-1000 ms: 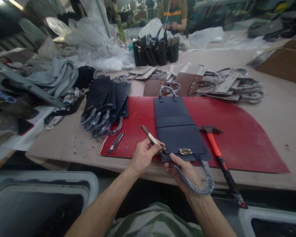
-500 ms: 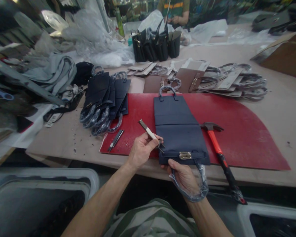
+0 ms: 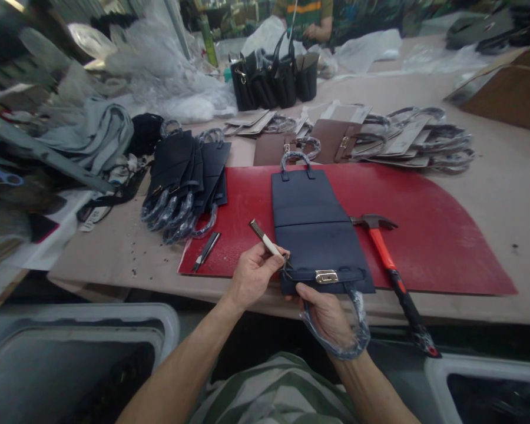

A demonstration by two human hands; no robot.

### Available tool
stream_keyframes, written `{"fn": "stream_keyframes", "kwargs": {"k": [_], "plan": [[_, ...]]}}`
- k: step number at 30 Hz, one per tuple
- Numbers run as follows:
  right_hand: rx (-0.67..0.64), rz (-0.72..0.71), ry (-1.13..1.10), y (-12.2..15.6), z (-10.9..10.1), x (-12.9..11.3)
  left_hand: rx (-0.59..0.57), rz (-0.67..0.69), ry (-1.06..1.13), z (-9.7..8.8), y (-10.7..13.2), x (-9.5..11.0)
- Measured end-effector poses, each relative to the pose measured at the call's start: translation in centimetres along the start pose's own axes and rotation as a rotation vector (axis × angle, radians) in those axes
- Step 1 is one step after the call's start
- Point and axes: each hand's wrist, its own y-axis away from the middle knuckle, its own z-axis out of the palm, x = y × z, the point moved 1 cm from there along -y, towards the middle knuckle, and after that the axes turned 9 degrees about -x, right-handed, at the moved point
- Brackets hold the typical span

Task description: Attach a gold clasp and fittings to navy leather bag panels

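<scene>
My left hand (image 3: 257,274) pinches a pair of tweezers (image 3: 267,240) with a white-wrapped middle. Their dark prongs are at the left end of the strap on a flat navy handbag body (image 3: 315,235). My right hand (image 3: 327,312) grips the near edge of this bag body, thumb on top and fingers underneath. The bag's near handle (image 3: 361,318), wrapped in clear plastic, loops around my right wrist. A gold-coloured clasp (image 3: 326,276) sits on the strap. The far handle (image 3: 297,158) lies on the red board (image 3: 415,235).
A claw hammer (image 3: 386,253) lies right of the bag, its handle past the table edge. A utility knife (image 3: 206,251) lies left. Navy bag bodies (image 3: 172,162) and brown ones (image 3: 335,138) are piled behind. Black bags (image 3: 276,79) stand farther back; a person (image 3: 320,26) is beyond.
The tweezers' prongs, which showed spread apart over the bag's left edge, now sit closer in at the strap end. Both hands keep their holds; the whole view has shifted slightly.
</scene>
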Motion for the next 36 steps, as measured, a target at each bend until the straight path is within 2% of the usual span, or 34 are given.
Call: {"fn": "stream_keyframes", "kwargs": {"k": [8,14,17,21,27,36], "plan": [[0.016,-0.012,0.009,0.2,0.1,0.1,0.029,0.006,-0.061,0.0,0.2,-0.5],[-0.041,0.153,0.169,0.6,-0.2,0.0,0.063,-0.008,-0.102,-0.2,0.4,-1.3],[-0.03,0.183,0.138,0.6,-0.5,0.2,0.068,-0.01,-0.068,-0.3,0.4,-1.7],[-0.076,0.155,0.053,0.4,-0.4,0.4,0.072,0.018,-0.047,-0.5,0.3,-1.6],[-0.13,0.089,0.041,0.3,-0.1,0.2,0.094,0.045,-0.066,-0.4,0.7,-0.5],[-0.13,0.107,0.072,0.2,-0.2,0.5,0.117,0.151,-0.277,0.1,1.8,-0.1]]}}
